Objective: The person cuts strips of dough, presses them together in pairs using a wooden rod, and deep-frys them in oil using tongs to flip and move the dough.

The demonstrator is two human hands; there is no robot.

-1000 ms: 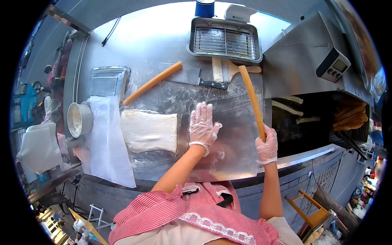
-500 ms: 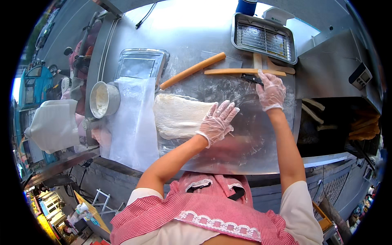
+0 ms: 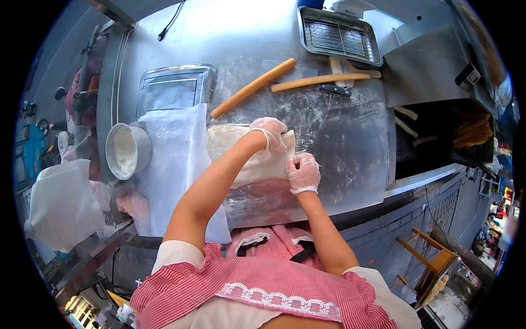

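A flat slab of pale, floured dough (image 3: 264,169) lies on the metal table, with my left forearm crossing over it. My left hand (image 3: 268,133), in a clear plastic glove, is closed on the dough's far right corner, its fingers partly hidden. Gloved the same way, my right hand (image 3: 304,172) pinches the right edge nearer to me. Between the two hands that edge is slightly lifted. Beyond the dough are a wooden rolling pin (image 3: 253,88), a second wooden stick (image 3: 320,81) and a black-handled knife (image 3: 334,89).
Left of the dough lie a translucent plastic sheet (image 3: 174,164), a metal bowl with flour (image 3: 127,151) and a lidded metal tray (image 3: 175,90). A wire-rack tray (image 3: 339,37) sits at the far right. Fried dough sticks (image 3: 472,130) are in the dark fryer area to the right.
My right hand has left the knife and come down-left to the dough's edge. My left hand, flat with fingers spread before, has moved up and closed on the dough's corner. The view has shifted.
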